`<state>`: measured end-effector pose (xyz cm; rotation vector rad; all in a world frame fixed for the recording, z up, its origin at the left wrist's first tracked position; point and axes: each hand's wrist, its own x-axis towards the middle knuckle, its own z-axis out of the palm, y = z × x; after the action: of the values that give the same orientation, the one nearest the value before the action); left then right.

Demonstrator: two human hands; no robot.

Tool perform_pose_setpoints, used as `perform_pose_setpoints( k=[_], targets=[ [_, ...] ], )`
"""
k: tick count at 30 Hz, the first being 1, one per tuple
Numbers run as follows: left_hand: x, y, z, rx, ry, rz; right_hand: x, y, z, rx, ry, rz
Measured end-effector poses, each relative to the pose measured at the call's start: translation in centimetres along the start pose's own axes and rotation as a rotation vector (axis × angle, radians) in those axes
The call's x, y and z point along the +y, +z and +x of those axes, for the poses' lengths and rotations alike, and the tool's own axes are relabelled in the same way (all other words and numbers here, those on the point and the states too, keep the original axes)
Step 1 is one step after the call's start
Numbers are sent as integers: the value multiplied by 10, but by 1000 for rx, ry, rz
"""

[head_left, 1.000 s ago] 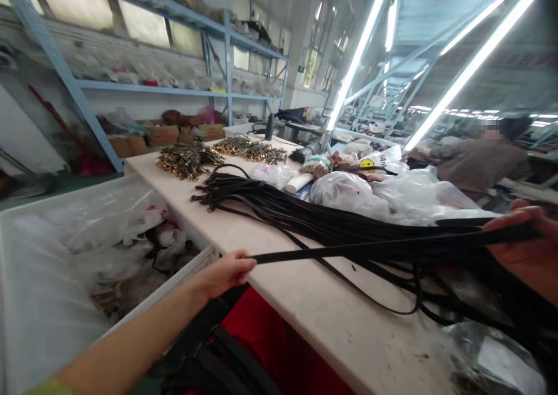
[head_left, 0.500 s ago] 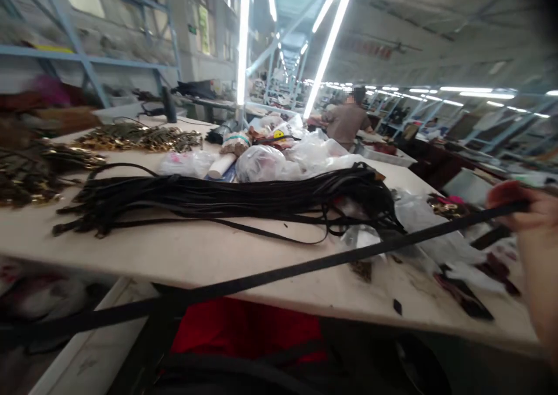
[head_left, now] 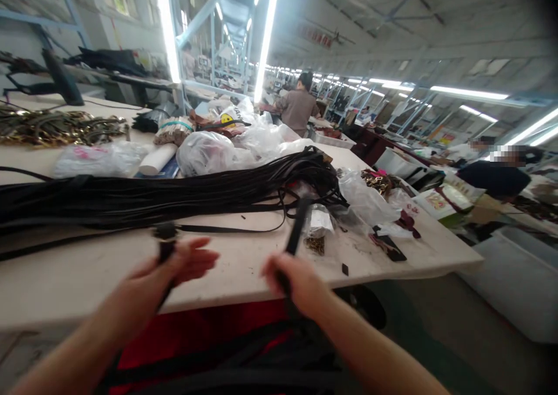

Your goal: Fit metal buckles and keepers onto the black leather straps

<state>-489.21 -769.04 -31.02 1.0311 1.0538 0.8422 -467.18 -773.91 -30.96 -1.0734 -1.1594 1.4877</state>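
My left hand (head_left: 185, 262) holds the metal-fitted end of a black strap (head_left: 165, 246) between thumb and palm, its other fingers pointing right and blurred. My right hand (head_left: 290, 278) is wrapped round a length of black strap whose free end (head_left: 299, 223) points up and away. Both hands are over the table's near edge, a short way apart. Below them, black strap lengths hang over something red in my lap; whether both held ends belong to one strap, I cannot tell. A long bundle of black straps (head_left: 226, 188) lies just beyond my hands.
White plastic bags (head_left: 209, 150) and a white roll (head_left: 157, 159) lie behind the bundle on the table (head_left: 235, 276). Brass-coloured metal fittings (head_left: 61, 126) are heaped at the left. A small bag of metal pieces (head_left: 317, 232) lies right of my hands. Several people are beyond; a grey bin (head_left: 518, 278) stands right.
My right hand has come in from the far right to the middle, and my left hand has entered view. The strap stretched across the view is now gathered low. The view has turned right.
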Motion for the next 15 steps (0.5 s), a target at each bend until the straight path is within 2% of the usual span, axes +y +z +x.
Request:
perform_pose_setpoints(
  k=[1,3,4,6,7,8,10,12,15],
  targets=[
    [-2,17,3,-81,-65,-15,19,20,6,-178,117,-64],
    [-10,45,9,-191,-176,-31,45,42,13,-377,178,-116],
    [-15,52,12,-201,-202,-33,51,42,16,-464,160,-170],
    [-26,51,16,-186,-197,-22,53,19,17,-538,103,-399],
    [-32,44,18,-172,-184,0,50,-2,17,-487,101,-585],
    [-36,35,20,-155,-175,32,48,-27,17,-370,124,-781],
    [-43,19,25,-119,-178,125,48,-84,18,8,210,-1109],
    [-48,13,29,-94,-213,205,55,-137,21,297,273,-1277],
    [-51,23,35,-132,-248,284,73,-187,31,477,321,-1403]
  ],
)
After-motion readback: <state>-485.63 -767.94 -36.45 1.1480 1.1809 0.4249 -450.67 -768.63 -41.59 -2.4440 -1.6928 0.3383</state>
